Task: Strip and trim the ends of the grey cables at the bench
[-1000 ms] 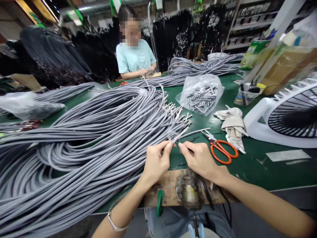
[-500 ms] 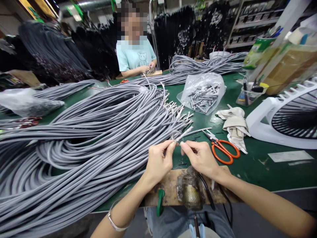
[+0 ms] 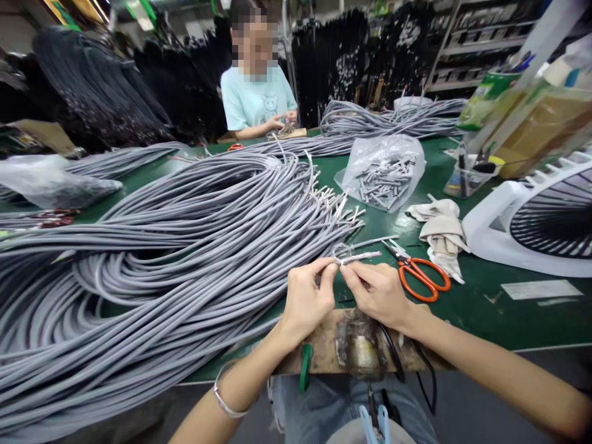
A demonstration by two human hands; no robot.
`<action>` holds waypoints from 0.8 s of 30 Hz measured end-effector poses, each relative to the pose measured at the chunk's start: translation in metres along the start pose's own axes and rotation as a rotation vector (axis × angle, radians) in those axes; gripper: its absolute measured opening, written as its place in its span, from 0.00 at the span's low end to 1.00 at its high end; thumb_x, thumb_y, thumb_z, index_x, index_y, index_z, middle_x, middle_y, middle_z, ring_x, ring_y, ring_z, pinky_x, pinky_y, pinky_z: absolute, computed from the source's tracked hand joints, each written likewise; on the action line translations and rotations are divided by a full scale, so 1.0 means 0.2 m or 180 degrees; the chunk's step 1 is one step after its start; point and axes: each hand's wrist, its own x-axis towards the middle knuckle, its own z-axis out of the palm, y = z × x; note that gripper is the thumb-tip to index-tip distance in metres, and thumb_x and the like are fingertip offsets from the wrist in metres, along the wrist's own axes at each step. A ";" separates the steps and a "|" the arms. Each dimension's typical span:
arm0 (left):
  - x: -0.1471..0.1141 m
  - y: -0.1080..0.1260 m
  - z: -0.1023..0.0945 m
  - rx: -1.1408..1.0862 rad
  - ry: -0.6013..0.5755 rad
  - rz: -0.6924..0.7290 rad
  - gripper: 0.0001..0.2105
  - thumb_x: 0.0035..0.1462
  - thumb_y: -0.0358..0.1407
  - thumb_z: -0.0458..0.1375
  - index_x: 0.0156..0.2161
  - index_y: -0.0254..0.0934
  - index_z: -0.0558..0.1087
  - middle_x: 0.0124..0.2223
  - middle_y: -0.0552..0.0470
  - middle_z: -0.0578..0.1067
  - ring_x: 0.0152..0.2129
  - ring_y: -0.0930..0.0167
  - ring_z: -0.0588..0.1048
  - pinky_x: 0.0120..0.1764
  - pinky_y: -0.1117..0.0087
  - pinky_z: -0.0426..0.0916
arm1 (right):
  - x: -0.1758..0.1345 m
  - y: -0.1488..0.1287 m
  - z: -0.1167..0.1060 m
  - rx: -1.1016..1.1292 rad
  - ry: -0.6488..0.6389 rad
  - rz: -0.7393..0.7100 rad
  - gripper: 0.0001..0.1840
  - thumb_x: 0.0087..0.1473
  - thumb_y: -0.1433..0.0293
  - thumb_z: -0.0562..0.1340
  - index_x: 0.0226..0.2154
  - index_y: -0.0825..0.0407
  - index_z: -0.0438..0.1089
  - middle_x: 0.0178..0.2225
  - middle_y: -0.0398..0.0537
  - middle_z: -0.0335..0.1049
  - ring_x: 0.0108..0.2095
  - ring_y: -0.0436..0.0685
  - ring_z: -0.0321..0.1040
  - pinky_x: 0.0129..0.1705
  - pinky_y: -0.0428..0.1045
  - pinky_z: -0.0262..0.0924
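Note:
My left hand point(image 3: 311, 296) pinches a grey cable near its stripped end point(image 3: 363, 256), thumb against forefinger. Fingertips of my right hand point(image 3: 377, 293) close on the same end, almost touching the left ones. Pale, loose strands curl up above the fingers, and the tip points right. A big bundle of grey cables point(image 3: 185, 246) spreads to the left, with stripped whitish ends on its right side. Orange-handled scissors point(image 3: 423, 277) lie part open just beyond my right hand. Below both hands, a worn metal fixture point(image 3: 363, 348) sits on a wooden board point(image 3: 324, 345).
A plastic bag of short grey pieces point(image 3: 386, 176) lies ahead. Crumpled cloth point(image 3: 443, 234) and a white fan point(image 3: 536, 222) stand to the right. A green clamp handle point(image 3: 306, 367) hangs off the board's edge. Across the green table point(image 3: 485, 320) a person point(image 3: 259, 102) handles something small.
The stripped cable end has swung from slanting up to lying nearly level, pointing right. Both my hands stay close together, slightly shifted to the right in view.

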 end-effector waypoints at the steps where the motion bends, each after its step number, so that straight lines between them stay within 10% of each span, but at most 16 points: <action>1: 0.00 0.00 0.00 -0.0096 0.0080 -0.0025 0.10 0.56 0.34 0.52 0.36 0.33 0.75 0.30 0.51 0.77 0.24 0.73 0.72 0.28 0.76 0.65 | 0.00 0.01 0.00 0.0031 -0.0070 0.0155 0.17 0.58 0.71 0.51 0.19 0.54 0.61 0.15 0.38 0.54 0.15 0.44 0.50 0.22 0.43 0.45; 20: 0.00 0.02 -0.01 -0.0452 0.0060 -0.0268 0.10 0.52 0.35 0.56 0.36 0.31 0.77 0.29 0.49 0.77 0.24 0.73 0.74 0.29 0.77 0.68 | 0.02 0.02 -0.06 0.0499 -0.0351 0.0835 0.19 0.58 0.68 0.51 0.17 0.55 0.62 0.13 0.37 0.48 0.14 0.43 0.45 0.19 0.43 0.42; 24: 0.04 0.00 0.00 -0.0480 0.0049 -0.0494 0.11 0.52 0.36 0.56 0.33 0.30 0.77 0.26 0.50 0.75 0.23 0.73 0.72 0.27 0.76 0.66 | 0.00 -0.04 -0.05 0.0451 -0.0252 0.0101 0.20 0.57 0.70 0.50 0.16 0.53 0.59 0.13 0.38 0.51 0.14 0.44 0.46 0.20 0.44 0.43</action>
